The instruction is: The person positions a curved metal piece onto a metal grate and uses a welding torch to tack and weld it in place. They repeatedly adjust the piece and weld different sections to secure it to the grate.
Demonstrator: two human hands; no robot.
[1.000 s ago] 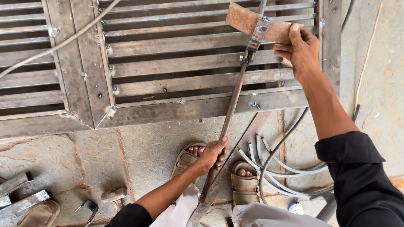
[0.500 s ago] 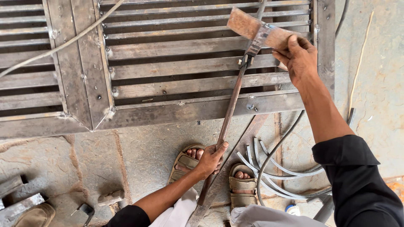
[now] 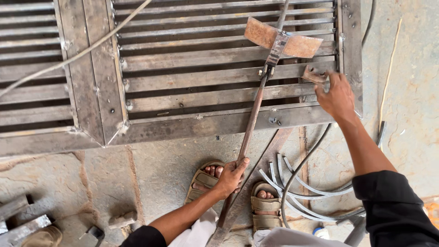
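We find the left hand [image 3: 233, 176] closed around the lower part of a long rusty steel rod [image 3: 250, 126], which slants up and away from it to a rusty flat plate [image 3: 283, 40] resting on the metal grille [image 3: 192, 77]. The right hand [image 3: 337, 97] is half open, fingers curled, touching a small rusted bracket [image 3: 314, 74] on the grille just beyond its fingertips; whether it grips the bracket we cannot tell. In our judgement, with only one hand on the rod, the plate end could slide or twist across the bars toward the right hand. Sandalled feet [image 3: 238, 194] sit directly below the left hand, exposed to a dropped rod. Bent strips [image 3: 292, 183] beside them could snag.
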